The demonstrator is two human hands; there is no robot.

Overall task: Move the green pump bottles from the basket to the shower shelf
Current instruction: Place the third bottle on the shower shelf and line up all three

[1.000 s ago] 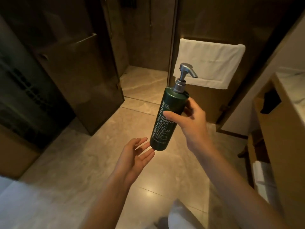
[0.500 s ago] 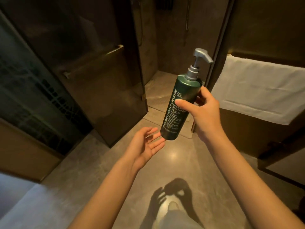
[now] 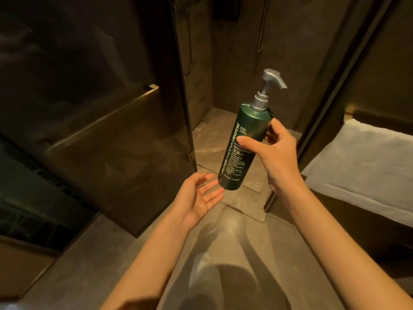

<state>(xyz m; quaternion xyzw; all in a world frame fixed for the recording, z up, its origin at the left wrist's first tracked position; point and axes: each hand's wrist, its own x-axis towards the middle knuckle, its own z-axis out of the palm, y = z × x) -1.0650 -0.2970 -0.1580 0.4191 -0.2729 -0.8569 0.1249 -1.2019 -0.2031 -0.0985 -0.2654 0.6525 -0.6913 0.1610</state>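
Note:
A dark green pump bottle (image 3: 242,139) with a silver pump head and pale lettering is tilted in the air in front of the shower opening. My right hand (image 3: 276,154) grips its middle, thumb across the label. My left hand (image 3: 199,198) is palm up with fingers spread, just below and left of the bottle's base, holding nothing. The basket and the shower shelf are out of sight.
An open dark glass shower door (image 3: 107,135) with a brass bar handle (image 3: 100,115) stands on the left. The shower floor (image 3: 214,130) lies straight ahead. A white towel (image 3: 366,166) hangs on the right. A shower hose (image 3: 261,25) hangs on the back wall.
I have moved closer to the shower opening, so the door and towel have spread apart in view. The bottle stays in my right hand, my left hand still open beneath it.

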